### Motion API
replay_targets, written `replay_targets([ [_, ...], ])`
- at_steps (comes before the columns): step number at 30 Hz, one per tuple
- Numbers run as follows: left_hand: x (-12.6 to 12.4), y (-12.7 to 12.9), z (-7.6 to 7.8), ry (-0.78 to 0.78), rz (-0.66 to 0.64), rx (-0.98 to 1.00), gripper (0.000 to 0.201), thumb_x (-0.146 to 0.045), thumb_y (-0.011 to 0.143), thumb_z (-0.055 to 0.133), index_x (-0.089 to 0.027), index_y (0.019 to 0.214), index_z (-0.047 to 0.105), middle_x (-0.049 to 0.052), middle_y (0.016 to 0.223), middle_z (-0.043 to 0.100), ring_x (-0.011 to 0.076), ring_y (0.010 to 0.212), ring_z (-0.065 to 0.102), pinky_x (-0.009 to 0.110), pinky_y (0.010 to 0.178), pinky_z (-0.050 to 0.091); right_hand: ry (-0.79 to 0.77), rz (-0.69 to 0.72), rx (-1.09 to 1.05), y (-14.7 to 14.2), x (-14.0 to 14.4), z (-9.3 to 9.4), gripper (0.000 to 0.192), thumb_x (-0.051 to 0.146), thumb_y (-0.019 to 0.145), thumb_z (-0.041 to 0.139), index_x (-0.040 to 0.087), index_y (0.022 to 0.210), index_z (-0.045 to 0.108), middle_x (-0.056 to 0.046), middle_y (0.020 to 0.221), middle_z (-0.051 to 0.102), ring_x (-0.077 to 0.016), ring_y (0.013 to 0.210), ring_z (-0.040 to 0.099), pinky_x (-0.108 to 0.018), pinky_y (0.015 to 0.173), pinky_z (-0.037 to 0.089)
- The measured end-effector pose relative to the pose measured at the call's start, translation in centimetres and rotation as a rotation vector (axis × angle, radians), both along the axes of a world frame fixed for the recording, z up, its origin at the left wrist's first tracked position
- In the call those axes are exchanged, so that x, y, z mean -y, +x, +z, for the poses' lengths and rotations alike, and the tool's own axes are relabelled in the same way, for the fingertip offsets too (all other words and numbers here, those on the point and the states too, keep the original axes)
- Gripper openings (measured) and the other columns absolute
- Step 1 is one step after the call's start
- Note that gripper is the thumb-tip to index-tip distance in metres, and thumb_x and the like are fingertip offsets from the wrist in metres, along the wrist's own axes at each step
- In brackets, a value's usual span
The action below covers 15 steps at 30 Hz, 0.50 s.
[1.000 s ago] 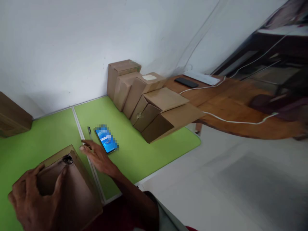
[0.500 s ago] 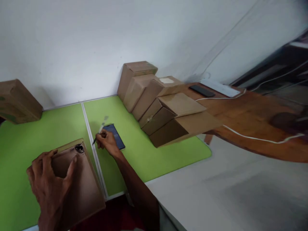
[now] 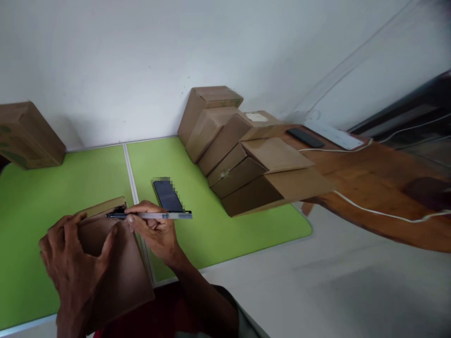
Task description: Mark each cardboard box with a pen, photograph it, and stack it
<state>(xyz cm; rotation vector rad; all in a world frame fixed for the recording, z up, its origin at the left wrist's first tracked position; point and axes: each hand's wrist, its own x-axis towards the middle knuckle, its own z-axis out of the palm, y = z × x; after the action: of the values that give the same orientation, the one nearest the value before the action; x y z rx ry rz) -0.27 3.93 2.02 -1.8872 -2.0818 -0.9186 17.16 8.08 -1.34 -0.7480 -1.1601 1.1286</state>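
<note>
My left hand is spread across a cardboard box at the lower left, its fingers over the far edge and its thumb on the near face, gripping it. Pinched in my right hand is a pen with a pale barrel and a black front end. The pen lies almost level, its tip at the box's upper right corner. A dark patch marks that corner, partly hidden by the pen and fingers. Just beyond my right hand, a smartphone lies on the green tabletop.
Several cardboard boxes lean in a row against the wall, the nearest with an open end. Another box stands at the far left. On the wooden table at the right are a black phone-like slab and a white cable.
My right hand has moved left with the pen from beside the phone to the box's dark corner. My left hand keeps its hold on the box. The view has shifted slightly.
</note>
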Motion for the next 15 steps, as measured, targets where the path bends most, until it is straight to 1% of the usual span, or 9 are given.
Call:
replay_targets([
  [3, 0.1, 0.0, 0.2, -0.001, -0.008, -0.006, 0.082, -0.079, 0.098, 0.057, -0.007, 0.134, 0.074, 0.031, 0.138, 0.068, 0.0561, 0.130, 0.062, 0.078, 0.111, 0.049, 0.032, 0.024, 0.061, 0.7, 0.0, 0.4, 0.022, 0.044, 0.100, 0.079, 0.024, 0.092, 0.082, -0.002, 0.087, 0.073, -0.0152, 0.070, 0.065, -0.031, 0.069, 0.058],
  [6, 0.1, 0.0, 0.2, -0.004, -0.019, -0.005, 0.080, -0.077, 0.098, 0.059, -0.007, 0.135, 0.073, 0.031, 0.139, 0.068, 0.0549, 0.132, 0.061, 0.077, 0.113, 0.048, -0.013, 0.030, 0.108, 1.5, 0.4, 0.9, 0.020, 0.040, 0.098, 0.076, 0.023, 0.087, 0.078, 0.000, 0.079, 0.069, -0.0132, 0.064, 0.060, -0.027, 0.063, 0.052],
  [9, 0.1, 0.1, 0.1, 0.007, -0.023, -0.005, 0.080, -0.079, 0.097, 0.059, -0.009, 0.134, 0.073, 0.030, 0.139, 0.069, 0.0528, 0.132, 0.062, 0.074, 0.115, 0.047, -0.066, 0.019, 0.132, 2.2, 0.8, 1.3, 0.021, 0.039, 0.097, 0.074, 0.022, 0.085, 0.073, 0.002, 0.074, 0.065, -0.0116, 0.059, 0.055, -0.024, 0.055, 0.045],
  [12, 0.1, 0.1, 0.1, 0.004, -0.021, -0.002, 0.084, -0.084, 0.096, 0.057, -0.011, 0.134, 0.073, 0.029, 0.140, 0.069, 0.0522, 0.134, 0.062, 0.074, 0.116, 0.046, -0.069, -0.037, 0.135, 3.2, 0.7, 1.6, 0.025, 0.042, 0.098, 0.073, 0.022, 0.084, 0.069, 0.002, 0.072, 0.063, -0.0115, 0.058, 0.053, -0.024, 0.053, 0.042],
  [15, 0.1, 0.0, 0.0, -0.006, 0.008, 0.012, 0.086, -0.087, 0.095, 0.056, -0.013, 0.135, 0.072, 0.028, 0.142, 0.068, 0.0520, 0.137, 0.060, 0.073, 0.118, 0.044, -0.043, -0.150, 0.184, 4.3, -0.4, 1.5, 0.030, 0.047, 0.104, 0.069, 0.023, 0.085, 0.067, 0.004, 0.070, 0.060, -0.0127, 0.058, 0.053, -0.024, 0.055, 0.043],
])
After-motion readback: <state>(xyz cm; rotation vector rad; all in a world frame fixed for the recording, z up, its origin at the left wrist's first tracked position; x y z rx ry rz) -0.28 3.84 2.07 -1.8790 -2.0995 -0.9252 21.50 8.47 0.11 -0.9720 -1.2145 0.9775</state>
